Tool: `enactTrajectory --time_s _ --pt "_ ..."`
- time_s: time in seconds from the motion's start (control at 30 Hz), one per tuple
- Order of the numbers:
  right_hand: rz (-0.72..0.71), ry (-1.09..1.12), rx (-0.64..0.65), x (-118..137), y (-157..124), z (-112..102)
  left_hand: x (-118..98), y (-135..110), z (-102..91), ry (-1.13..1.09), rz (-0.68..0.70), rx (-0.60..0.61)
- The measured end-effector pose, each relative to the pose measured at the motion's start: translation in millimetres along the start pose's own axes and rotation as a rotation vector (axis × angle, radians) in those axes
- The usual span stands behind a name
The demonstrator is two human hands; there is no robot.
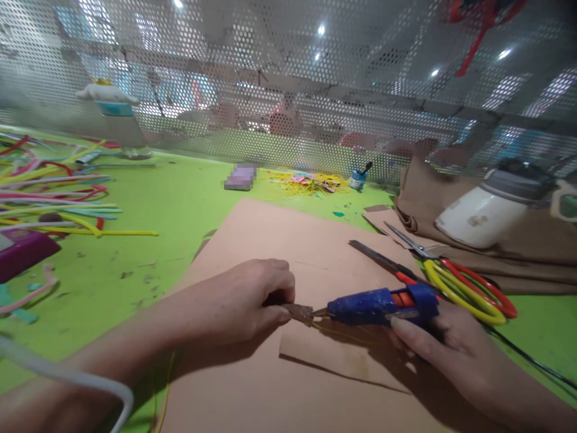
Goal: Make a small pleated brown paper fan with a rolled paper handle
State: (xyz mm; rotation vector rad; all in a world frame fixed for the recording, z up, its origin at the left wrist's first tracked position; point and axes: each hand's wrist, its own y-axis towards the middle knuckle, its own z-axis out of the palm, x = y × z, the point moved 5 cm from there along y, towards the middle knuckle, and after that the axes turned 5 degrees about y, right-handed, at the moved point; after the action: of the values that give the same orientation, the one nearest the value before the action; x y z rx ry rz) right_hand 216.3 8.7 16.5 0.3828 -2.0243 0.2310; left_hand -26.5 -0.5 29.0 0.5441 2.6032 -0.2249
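Two hands work over cardboard (pixel 270 240) on the table (pixel 180 204): left hand (pixel 243 300) pinches a brown piece (pixel 300 313), right hand (pixel 446 349) grips a glue gun (pixel 383 304), nozzle touching the piece. Scissors (pixel 451 279) just beside.

We face a bright green worktable (pixel 180 204) backed by a perforated metal screen (pixel 288 90), beyond which a blurred room shows small ceiling lamps (pixel 321 29).

Scissors (pixel 464 288) just behind glue gun (pixel 378 304) on cardboard sheet (pixel 279 240); pipe cleaners (pixel 54 192) far left.
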Motion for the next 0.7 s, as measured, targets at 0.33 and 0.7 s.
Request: enactTrajectory --time_s 0.33,0.7 --pt "0.003 0.154 -0.004 -21.5 1.7 -12.2 -3.0 -3.7 -20.5 -0.110 0.020 -0.028" --pt "0.100 0.246 0.051 -22.0 -1.7 -1.2 9.2 0.8 -6.8 -0.324 -0.143 0.141"
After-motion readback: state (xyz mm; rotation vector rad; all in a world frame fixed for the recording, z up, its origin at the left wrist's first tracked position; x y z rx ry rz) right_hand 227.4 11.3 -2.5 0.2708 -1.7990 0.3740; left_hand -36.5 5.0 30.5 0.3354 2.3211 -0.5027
